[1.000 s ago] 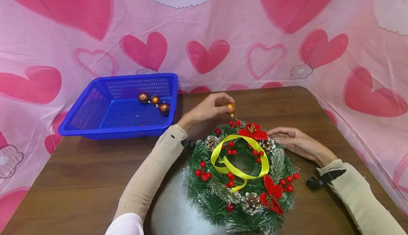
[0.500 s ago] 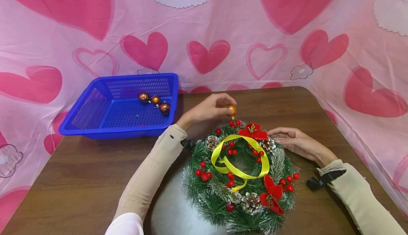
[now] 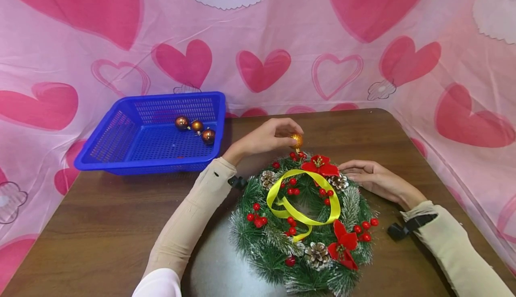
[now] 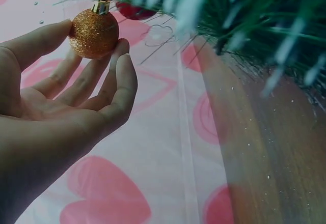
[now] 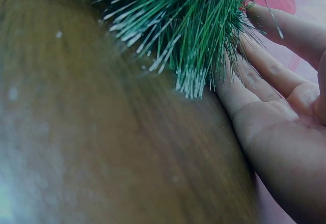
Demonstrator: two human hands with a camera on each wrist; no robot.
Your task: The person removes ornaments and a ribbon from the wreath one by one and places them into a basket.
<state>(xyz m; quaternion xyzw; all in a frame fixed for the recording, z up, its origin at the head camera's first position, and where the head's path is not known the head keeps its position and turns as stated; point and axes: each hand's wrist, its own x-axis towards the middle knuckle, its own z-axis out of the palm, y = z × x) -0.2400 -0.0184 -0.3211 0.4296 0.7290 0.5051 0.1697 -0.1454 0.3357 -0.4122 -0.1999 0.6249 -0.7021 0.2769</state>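
A green wreath [image 3: 302, 221] with red berries, pine cones, red flowers and a yellow ribbon [image 3: 300, 198] lies on the brown table [image 3: 101, 225]. My left hand [image 3: 268, 136] pinches a small gold glitter bauble [image 3: 296, 140] between thumb and fingertips just above the wreath's far edge. In the left wrist view the bauble [image 4: 94, 32] sits at my fingertips [image 4: 122, 66], its cap pointing up towards the needles. My right hand [image 3: 372, 178] rests flat on the table with straight fingers against the wreath's right rim; the right wrist view shows those fingers [image 5: 275, 71] under the needles [image 5: 188, 35].
A blue plastic basket [image 3: 121, 153] stands at the table's far left with three copper baubles [image 3: 196, 129] inside. A pink cloth with hearts [image 3: 262, 68] hangs behind and to the right of the table. The table's rounded far-right corner lies near my right hand.
My left hand has carried the gold bauble slightly right and down, closer to the wreath's top berries. The right hand has stayed where it was.
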